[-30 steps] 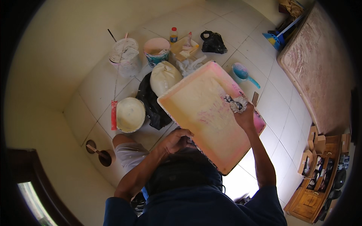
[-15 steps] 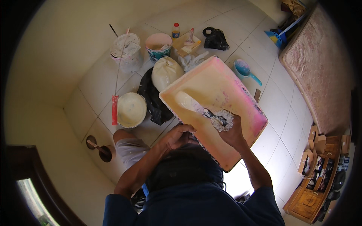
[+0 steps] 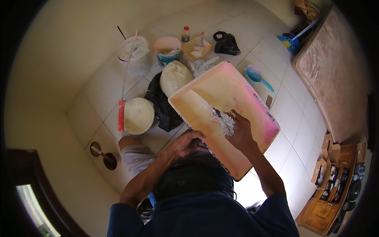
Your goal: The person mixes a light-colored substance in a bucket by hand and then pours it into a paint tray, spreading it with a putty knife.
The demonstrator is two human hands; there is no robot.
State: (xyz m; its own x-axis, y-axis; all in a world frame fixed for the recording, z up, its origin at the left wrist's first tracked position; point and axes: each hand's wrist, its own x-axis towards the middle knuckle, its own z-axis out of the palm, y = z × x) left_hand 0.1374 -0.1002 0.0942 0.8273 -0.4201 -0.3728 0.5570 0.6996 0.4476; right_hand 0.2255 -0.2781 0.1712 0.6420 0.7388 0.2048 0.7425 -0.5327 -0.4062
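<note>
My left hand [image 3: 188, 143] is closed round the near left edge of a large rectangular tray [image 3: 260, 124], its thumb over the rim. The tray lies tilted across my front, stained cream, orange and pink inside. Inside it, my right hand [image 3: 239, 132] grips a crumpled whitish rag [image 3: 226, 123] with dark patches, pressed close to the tray's floor. Part of the rag is hidden under my fingers. From the rag a pale streak [image 3: 200, 102] runs toward the tray's far left corner.
Left of the tray stand a round tub of cream paste [image 3: 139, 115], a red-ended mixing rod [image 3: 121, 115], a white sack [image 3: 176, 77] and buckets [image 3: 167, 49]. A blue dipper [image 3: 254, 74] lies beyond the right edge. A mattress [image 3: 335, 75] leans at the right.
My right hand has shifted slightly up and left with the rag, and its back now faces up more. The pale shape near the far left corner looks narrower. The left hand keeps its grip.
</note>
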